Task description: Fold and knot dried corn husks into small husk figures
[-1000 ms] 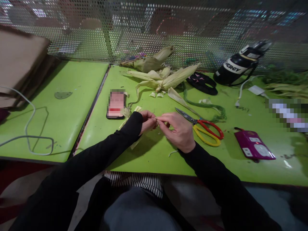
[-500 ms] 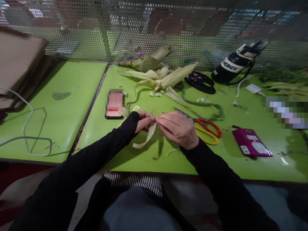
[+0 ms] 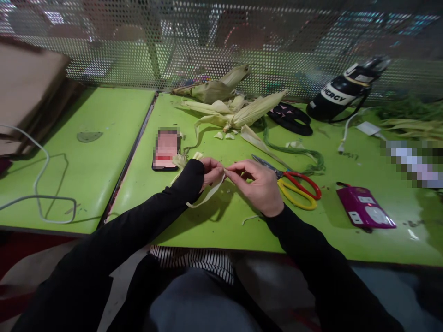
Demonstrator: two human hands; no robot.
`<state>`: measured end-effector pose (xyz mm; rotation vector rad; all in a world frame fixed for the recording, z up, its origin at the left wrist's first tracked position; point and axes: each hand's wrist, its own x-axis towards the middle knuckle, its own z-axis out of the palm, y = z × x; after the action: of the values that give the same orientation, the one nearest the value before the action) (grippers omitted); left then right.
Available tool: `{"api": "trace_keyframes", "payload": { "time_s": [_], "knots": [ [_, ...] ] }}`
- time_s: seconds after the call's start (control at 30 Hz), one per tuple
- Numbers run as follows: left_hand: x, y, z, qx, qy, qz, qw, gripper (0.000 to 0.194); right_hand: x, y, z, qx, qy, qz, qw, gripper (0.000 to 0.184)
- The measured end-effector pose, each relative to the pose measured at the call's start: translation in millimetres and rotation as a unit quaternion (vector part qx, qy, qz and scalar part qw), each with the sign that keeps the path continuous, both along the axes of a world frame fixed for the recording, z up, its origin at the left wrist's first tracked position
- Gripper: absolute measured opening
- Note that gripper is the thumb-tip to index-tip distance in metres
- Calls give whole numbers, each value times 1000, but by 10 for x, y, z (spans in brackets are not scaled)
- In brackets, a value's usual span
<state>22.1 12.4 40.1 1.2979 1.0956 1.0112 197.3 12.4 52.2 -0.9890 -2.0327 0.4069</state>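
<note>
Pinched in my left hand (image 3: 212, 171) is a pale strip of corn husk (image 3: 206, 197), its loose end curling down to the left above the table. The fingertips of my right hand (image 3: 256, 183) close on the strip's upper end, meeting the left fingertips. Just right of my right hand lie scissors (image 3: 300, 190) with one red and one yellow handle, blades pointing away to the left. Behind both hands rests a heap of corn husks (image 3: 238, 115), with small cut pieces (image 3: 224, 136) in front of it. A bundled piece of husk (image 3: 180, 161) shows behind my left wrist.
A phone (image 3: 166, 150) lies left of my hands. To the right are a purple power socket (image 3: 367, 207), a black bottle (image 3: 334, 92) and a white cable (image 3: 343, 133). Green twisted strands (image 3: 294, 150) lie beyond the scissors. A perforated metal screen (image 3: 194, 41) borders the back.
My right hand's fingers have turned and opened out a little while still pinching the strip. The strip's loose end has swung slightly left and up. The view has shifted slightly.
</note>
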Motion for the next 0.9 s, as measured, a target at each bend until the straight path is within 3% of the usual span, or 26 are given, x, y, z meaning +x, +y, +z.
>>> {"api": "trace_keyframes", "payload": {
  "time_s": [0.23, 0.57, 0.77, 0.9],
  "knots": [
    [9, -6, -22, 50, 50, 7, 998, 23, -16, -26, -16, 22, -9, -16, 1000, 5],
    [9, -7, -32, 59, 68, -1, 996, 24, -57, -57, -28, 35, -6, -34, 999, 6],
    [18, -22, 117, -15, 31, 6, 999, 24, 22, -6, -35, 158, -107, 5, 982, 12],
    [-16, -19, 193, -37, 19, -4, 999, 19, 67, 14, -45, 180, -141, 16, 973, 16]
  ]
}}
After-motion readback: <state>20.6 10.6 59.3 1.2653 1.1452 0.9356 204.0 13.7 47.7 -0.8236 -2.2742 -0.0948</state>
